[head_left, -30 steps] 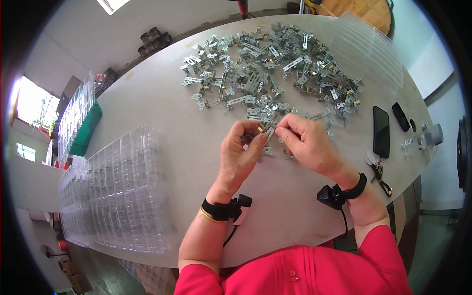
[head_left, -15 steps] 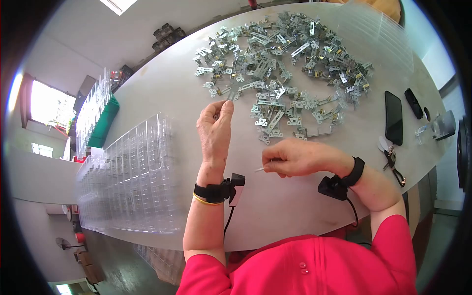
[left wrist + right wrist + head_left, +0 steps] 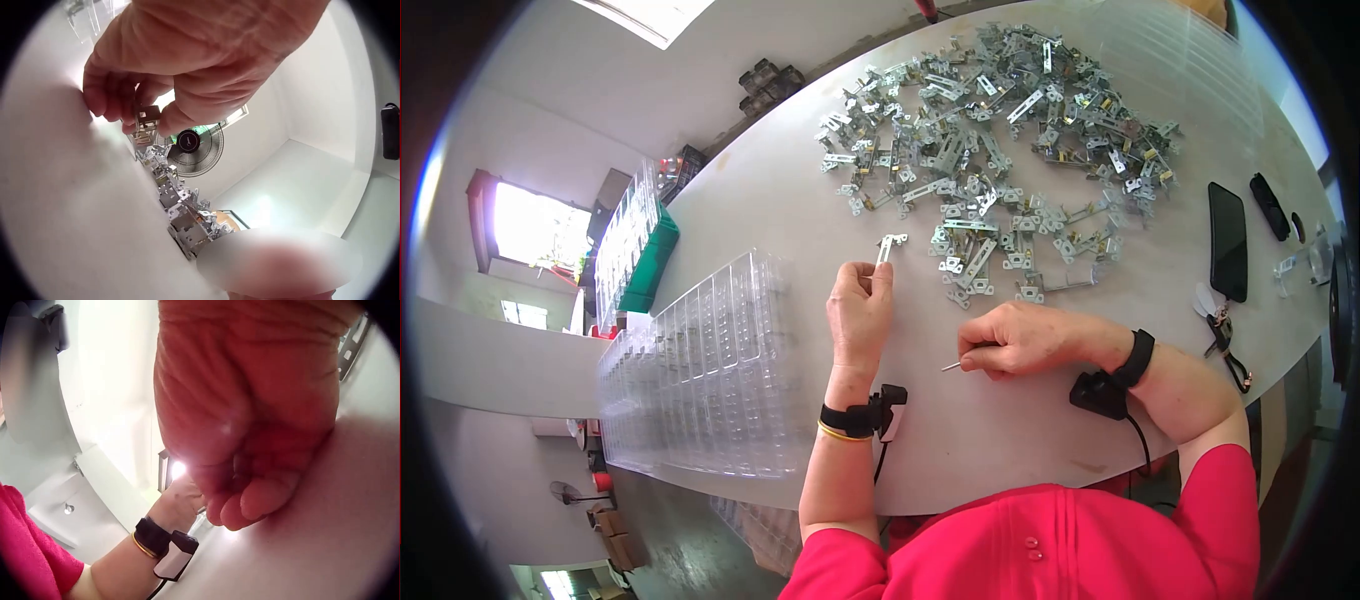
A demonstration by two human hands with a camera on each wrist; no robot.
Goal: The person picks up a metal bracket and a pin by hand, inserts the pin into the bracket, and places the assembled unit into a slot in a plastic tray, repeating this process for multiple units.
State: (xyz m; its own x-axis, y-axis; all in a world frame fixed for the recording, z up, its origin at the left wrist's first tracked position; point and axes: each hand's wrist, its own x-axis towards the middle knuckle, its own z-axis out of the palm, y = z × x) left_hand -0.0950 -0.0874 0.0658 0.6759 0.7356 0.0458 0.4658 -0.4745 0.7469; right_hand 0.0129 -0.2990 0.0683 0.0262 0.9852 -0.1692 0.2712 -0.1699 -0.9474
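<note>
My left hand pinches a small metal bracket between thumb and fingers just above the white table; the left wrist view shows the same bracket in the fingertips. My right hand rests curled on the table nearer to me and holds a thin metal pin that sticks out to the left. In the right wrist view the right hand is a closed fist. A large heap of metal brackets lies beyond both hands.
Stacks of clear plastic compartment trays lie left of my left hand. A black phone, a dark case and keys sit at the right. More clear trays and a green bin stand far left.
My hands parted from the pile's edge. The left hand carried a bracket left, then drew back toward me; the right hand pulled back with the pin and rests on the table.
</note>
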